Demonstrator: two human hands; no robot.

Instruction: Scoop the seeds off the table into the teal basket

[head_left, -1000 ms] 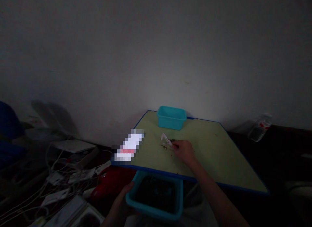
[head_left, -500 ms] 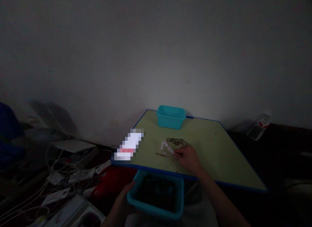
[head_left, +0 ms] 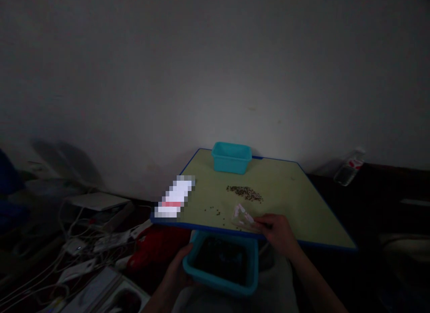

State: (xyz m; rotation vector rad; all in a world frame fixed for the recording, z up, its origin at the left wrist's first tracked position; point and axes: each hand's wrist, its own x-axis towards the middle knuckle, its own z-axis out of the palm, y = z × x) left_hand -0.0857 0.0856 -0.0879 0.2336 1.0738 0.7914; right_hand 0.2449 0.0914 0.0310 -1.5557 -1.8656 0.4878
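Note:
My left hand [head_left: 177, 269] grips the left side of a turquoise plastic basin [head_left: 218, 284], held over my lap just below the table's front edge. Dark contents fill its bottom, too dim to name. Between the fingertips of my right hand [head_left: 278, 230] is a clear plastic piece with pinkish-white markings [head_left: 242, 217], low against the table near the front edge. Beyond it lies a spread of small brown grains or beans [head_left: 245, 193]. A few loose grains [head_left: 217, 211] are scattered to the left of the plastic piece.
The pale table [head_left: 285, 183] has a blue edge. A second turquoise basin [head_left: 231, 163] stands at its back, near the wall. A pixelated bright rectangle [head_left: 174, 200] lies at the left. Cables and boxes [head_left: 80, 248] crowd the floor at left; a clear plastic bottle [head_left: 349, 167] is at right.
My right hand has drawn the plastic piece toward the front edge and slightly right. Grains formerly along its near side now lie more scattered. My left hand still holds the basin.

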